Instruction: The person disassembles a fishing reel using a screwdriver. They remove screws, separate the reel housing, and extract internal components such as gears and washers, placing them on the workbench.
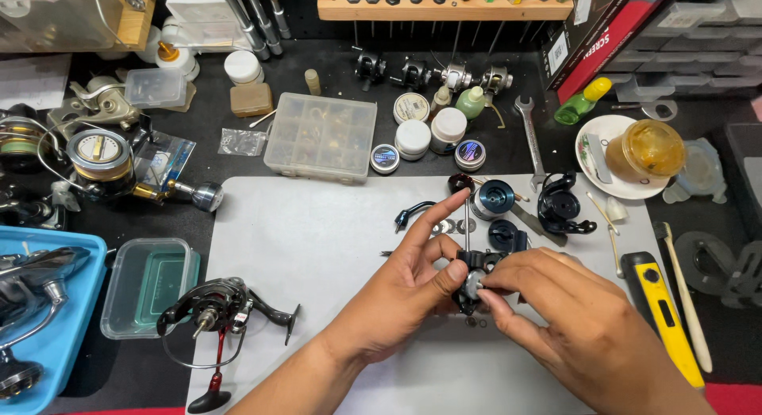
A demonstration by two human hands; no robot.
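Note:
Both my hands meet over the grey work mat. My left hand grips a small black reel body, its index finger stretched out toward the loose parts. My right hand pinches a small grey part against the reel body with thumb and forefinger. Just beyond lie a dark blue spool, a black rotor, a black bail arm piece and several small washers. Tiny rings rest on the mat under my hands.
A complete spinning reel lies at the mat's left edge beside a clear green-tinted tub. A yellow-handled tool and a brush lie right. A clear parts box, small jars, a wrench and a plate with a cup sit behind.

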